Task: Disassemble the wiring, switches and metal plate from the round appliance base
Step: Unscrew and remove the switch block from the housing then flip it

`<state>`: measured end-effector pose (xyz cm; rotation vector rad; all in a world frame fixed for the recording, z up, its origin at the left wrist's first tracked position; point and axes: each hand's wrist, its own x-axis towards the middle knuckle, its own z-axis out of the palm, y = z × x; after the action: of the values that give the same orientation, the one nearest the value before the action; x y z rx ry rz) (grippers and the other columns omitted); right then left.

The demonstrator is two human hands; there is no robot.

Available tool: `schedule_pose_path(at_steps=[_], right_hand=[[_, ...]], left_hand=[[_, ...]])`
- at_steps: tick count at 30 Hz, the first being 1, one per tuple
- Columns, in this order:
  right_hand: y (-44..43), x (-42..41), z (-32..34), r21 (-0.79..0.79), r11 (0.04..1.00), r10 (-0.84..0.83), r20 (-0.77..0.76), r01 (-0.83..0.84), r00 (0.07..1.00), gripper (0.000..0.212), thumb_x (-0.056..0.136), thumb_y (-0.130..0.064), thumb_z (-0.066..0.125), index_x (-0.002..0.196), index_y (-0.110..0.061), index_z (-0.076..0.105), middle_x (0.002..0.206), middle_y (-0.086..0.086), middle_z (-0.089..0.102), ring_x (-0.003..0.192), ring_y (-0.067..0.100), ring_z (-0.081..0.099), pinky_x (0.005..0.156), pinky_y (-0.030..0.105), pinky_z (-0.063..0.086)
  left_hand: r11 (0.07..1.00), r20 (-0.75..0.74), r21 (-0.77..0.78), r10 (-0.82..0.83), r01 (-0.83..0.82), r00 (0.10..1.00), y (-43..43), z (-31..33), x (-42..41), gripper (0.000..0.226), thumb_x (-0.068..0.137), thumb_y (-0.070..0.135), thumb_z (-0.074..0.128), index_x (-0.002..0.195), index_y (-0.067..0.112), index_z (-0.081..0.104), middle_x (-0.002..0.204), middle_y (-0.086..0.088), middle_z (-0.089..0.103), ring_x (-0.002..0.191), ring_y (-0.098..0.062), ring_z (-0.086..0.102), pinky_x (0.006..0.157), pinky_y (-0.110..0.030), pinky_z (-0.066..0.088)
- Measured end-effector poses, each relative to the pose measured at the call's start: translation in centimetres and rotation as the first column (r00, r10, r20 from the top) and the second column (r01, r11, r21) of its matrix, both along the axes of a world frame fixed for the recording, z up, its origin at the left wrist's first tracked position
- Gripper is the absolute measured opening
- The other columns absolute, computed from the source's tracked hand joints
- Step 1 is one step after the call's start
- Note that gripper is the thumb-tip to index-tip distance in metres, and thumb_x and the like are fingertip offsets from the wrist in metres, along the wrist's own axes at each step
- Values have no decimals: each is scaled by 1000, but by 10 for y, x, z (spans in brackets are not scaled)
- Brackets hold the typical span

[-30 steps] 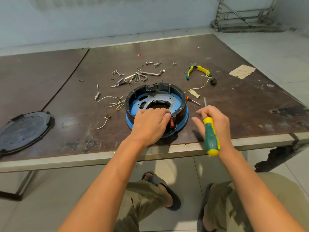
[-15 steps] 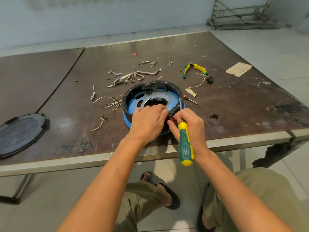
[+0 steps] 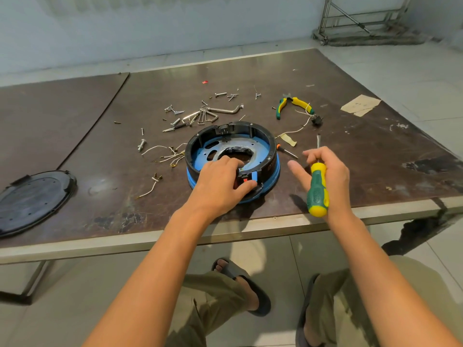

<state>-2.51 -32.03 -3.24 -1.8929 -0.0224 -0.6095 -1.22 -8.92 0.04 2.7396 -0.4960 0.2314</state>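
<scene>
The round appliance base [image 3: 271, 156], black rim over blue, sits near the table's front edge with a grey metal plate [image 3: 248, 146] inside it. My left hand [image 3: 220, 182] grips the near rim, fingers inside and thumb outside, beside a small black switch with red and blue parts [image 3: 249, 177]. My right hand [image 3: 325, 171] hovers just right of the base. It holds a green and yellow screwdriver [image 3: 317, 190], blade pointing away, thumb stretched toward the base. Cut white wires [image 3: 170, 156] lie left of the base.
Loose screws, hex keys [image 3: 208, 115] and bolts are scattered behind the base. Green and yellow pliers [image 3: 294, 105] and a wire with a black part [image 3: 315, 120] lie at back right. A small screwdriver [image 3: 286, 151] rests by the base. A black round cover [image 3: 32, 199] lies at left.
My right hand has drawn back to the right from the switch with the screwdriver. My left hand has shifted on the near rim, uncovering the switch.
</scene>
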Motion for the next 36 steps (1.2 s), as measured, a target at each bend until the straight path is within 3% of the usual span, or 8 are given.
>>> schedule_pose_path(at_steps=[3,5,7,10,13,19,27,36], right_hand=[[7,-6,3,108,988,105,12,-106,994,24,97,-36,67,104,-13,68,90,-1,71,83,6,65,72,17,51],[12,-10,5,235,954,184,21,-184,983,31,100,-38,56,113,-12,66,90,2,72,88,15,68,73,28,57],[15,-12,9,409,866,280,78,-287,957,28,95,-35,56,97,-8,64,82,6,65,80,20,63,72,34,55],[13,-13,11,593,703,418,103,-393,903,18,90,-22,59,75,-13,62,70,8,64,67,18,63,64,28,54],[12,-13,5,609,692,466,35,-388,884,20,91,-14,53,74,-11,63,69,8,68,64,18,66,62,28,54],[15,-15,2,612,679,497,21,-404,868,21,89,-22,60,72,-13,67,67,10,68,62,19,66,61,28,55],[22,-20,0,628,661,542,-21,-411,840,25,95,-17,55,74,-17,68,73,11,69,68,20,66,66,29,56],[29,-17,-3,726,626,492,-85,-284,866,26,105,-18,54,82,-10,65,69,8,66,64,18,64,55,25,50]], left_hand=[[999,20,-51,12,-11,1000,2,-1,-1,46,86,55,64,117,22,59,102,10,56,95,-10,49,99,-36,45],[999,29,-45,4,-3,1000,3,-2,-1,41,87,54,64,114,23,61,97,13,52,92,-8,46,99,-36,42],[999,11,-48,-3,4,1000,3,-1,-1,42,87,54,63,115,24,61,98,12,53,95,-10,50,94,-35,47],[998,-18,-61,-17,16,1000,5,0,-2,42,86,54,64,117,25,62,101,9,58,93,-12,55,87,-36,53],[997,-46,-67,-35,31,998,8,1,-4,41,86,53,64,117,26,62,101,9,59,93,-12,55,85,-36,53],[995,-94,-82,-58,50,994,8,5,-4,40,86,49,66,117,24,61,101,7,59,93,-14,57,93,-42,50],[995,-113,-67,-82,75,990,8,7,-3,38,87,47,66,117,26,58,101,8,60,93,-14,58,96,-45,48],[987,-140,-61,-159,151,977,11,9,-1,39,87,48,66,118,25,57,98,11,59,90,-12,57,93,-43,47]])
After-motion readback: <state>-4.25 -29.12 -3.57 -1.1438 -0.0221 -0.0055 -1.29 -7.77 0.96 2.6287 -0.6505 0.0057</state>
